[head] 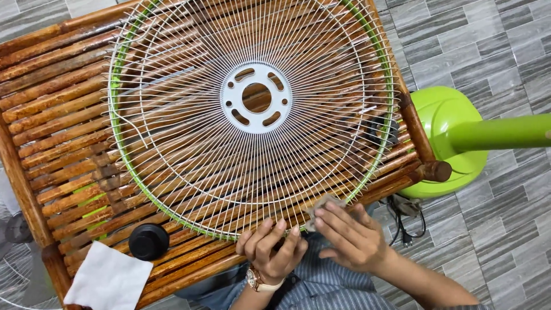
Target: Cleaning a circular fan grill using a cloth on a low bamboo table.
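Observation:
A round white wire fan guard [256,99] with a green rim lies flat on a bamboo-slat table [51,97]. My left hand [271,248] grips the guard's near rim, fingers curled over the wires. Just to its right, my right hand [351,235] presses a small grey-brown cloth [322,205] against the wires at the rim.
A black round cap [148,241] and a white folded cloth [109,280] sit at the table's near left corner. A green fan base and pole [459,135] stand on the tiled floor to the right, with a black cord and plug [404,221] beside them.

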